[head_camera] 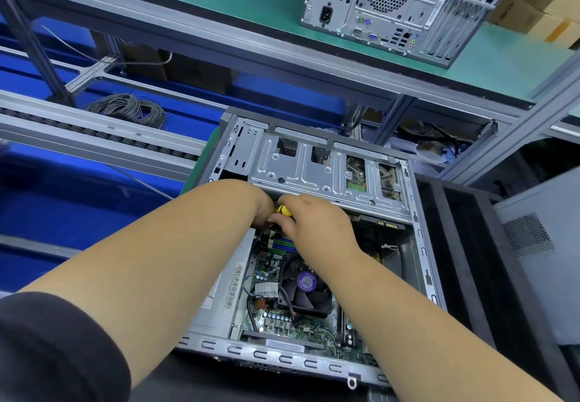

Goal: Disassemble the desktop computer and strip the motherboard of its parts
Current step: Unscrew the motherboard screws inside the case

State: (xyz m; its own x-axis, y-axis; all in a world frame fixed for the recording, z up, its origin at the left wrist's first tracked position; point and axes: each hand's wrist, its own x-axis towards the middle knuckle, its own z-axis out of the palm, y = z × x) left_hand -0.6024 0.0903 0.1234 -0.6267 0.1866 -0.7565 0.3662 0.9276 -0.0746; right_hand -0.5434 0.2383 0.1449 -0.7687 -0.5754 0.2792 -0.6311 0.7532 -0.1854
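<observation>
Green bench (219, 9) behind; both hands (317, 222) curled on yellow handle (284, 210).

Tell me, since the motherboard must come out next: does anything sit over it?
Yes. The CPU fan sits on the motherboard, the drive cage overhangs its far end, and both hands reach there.

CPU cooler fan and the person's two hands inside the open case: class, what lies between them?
In the head view, blue and green memory slots on the motherboard lie between the CPU cooler fan and the hands, left and right.
</observation>
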